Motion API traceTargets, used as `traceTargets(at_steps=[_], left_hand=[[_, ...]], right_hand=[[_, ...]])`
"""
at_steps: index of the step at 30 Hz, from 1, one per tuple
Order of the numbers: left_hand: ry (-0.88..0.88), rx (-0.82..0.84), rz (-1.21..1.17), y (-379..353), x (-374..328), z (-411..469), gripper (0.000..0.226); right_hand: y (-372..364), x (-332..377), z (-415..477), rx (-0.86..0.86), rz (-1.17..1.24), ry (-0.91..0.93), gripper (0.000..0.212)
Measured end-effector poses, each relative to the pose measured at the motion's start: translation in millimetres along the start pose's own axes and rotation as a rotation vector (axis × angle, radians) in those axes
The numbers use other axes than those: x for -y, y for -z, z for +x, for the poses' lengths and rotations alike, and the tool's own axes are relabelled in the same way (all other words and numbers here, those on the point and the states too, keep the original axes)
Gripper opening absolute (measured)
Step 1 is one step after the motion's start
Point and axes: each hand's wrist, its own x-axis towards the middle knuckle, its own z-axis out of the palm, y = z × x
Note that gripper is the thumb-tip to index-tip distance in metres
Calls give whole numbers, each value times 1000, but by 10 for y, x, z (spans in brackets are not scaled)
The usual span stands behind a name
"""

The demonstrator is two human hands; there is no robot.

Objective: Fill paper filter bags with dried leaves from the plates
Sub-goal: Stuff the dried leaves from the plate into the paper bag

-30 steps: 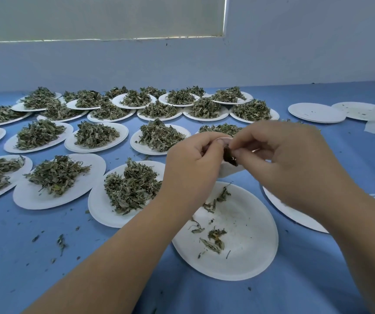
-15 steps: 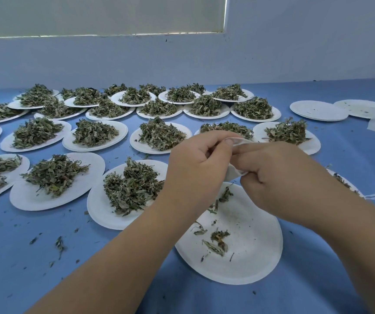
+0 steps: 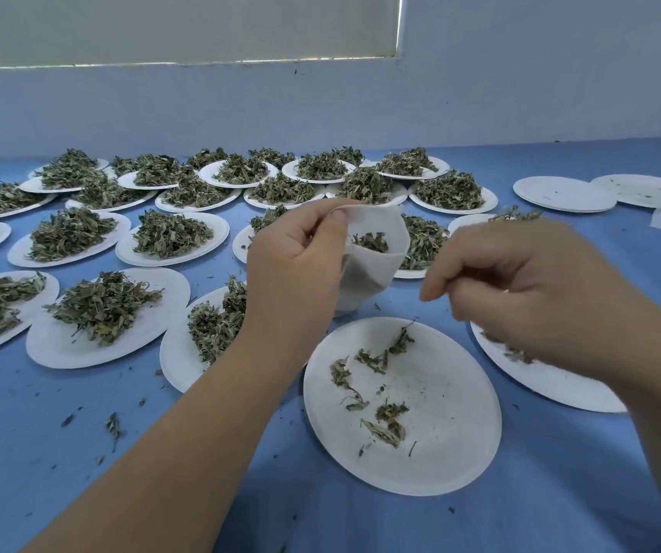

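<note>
bag (image 3: pixel 376 273) is pinched at its rim by left hand (image 3: pixel 293 265), held open just beyond near plate (image 3: pixel 440 413), leaves (image 3: pixel 370 241) inside | right hand (image 3: pixel 528 281) is held beyond plate's right edge, loosely curled, empty

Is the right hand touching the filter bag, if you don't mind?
Apart. The head view shows blue cloth between the right hand and the filter bag.

Matt white paper plate (image 3: pixel 452 445), thin translucent paper bag (image 3: pixel 376 269), blue cloth (image 3: pixel 33 453).
</note>
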Motion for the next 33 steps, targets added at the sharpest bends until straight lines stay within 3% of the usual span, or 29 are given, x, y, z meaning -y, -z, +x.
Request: traceTargets(at_steps=[3, 7, 33], left_hand=[[11, 9, -1, -2, 3, 0, 23], [9, 28, 15, -19, -15, -24, 24], [-15, 55, 73, -37, -37, -67, 25]], right_hand=[[-108, -122, 61, 295, -363, -67, 24], [-261, -184, 60, 449, -475, -111, 31], [-388, -173, 60, 462, -530, -107, 15]])
